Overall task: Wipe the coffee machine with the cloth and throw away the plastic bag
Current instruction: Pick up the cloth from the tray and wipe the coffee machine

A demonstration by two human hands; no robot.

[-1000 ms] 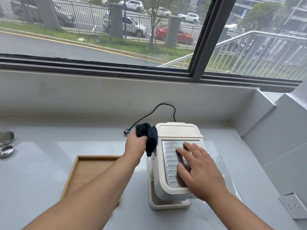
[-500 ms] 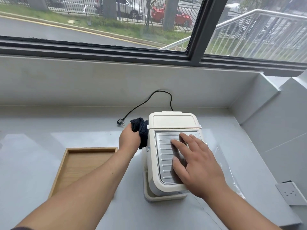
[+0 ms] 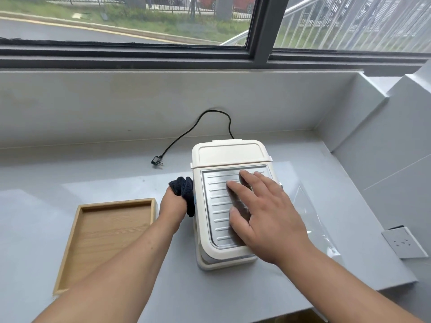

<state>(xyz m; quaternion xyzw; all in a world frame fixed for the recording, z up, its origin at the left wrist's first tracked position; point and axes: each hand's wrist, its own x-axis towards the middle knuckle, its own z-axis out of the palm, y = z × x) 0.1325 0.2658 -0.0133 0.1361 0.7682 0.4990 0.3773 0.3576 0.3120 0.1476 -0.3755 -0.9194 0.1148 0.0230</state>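
Note:
A cream coffee machine (image 3: 229, 155) with a ribbed metal top stands on the grey counter (image 3: 35, 217). My left hand (image 3: 172, 206) grips a dark cloth (image 3: 184, 190) and presses it against the machine's left side. My right hand (image 3: 263, 217) lies flat on the metal top with the fingers spread, holding nothing. A clear plastic bag (image 3: 312, 220) lies flat on the counter just right of the machine, partly hidden by my right forearm.
An empty wooden tray (image 3: 70, 250) sits left of the machine. The machine's black cord and plug (image 3: 157, 162) lie unplugged behind it. A wall socket (image 3: 403, 244) is at the right. A ledge and a window run along the back.
My left hand with the cloth has slid down and toward me along the machine's left side. My head has tilted down, so the metal items at far left have left the view.

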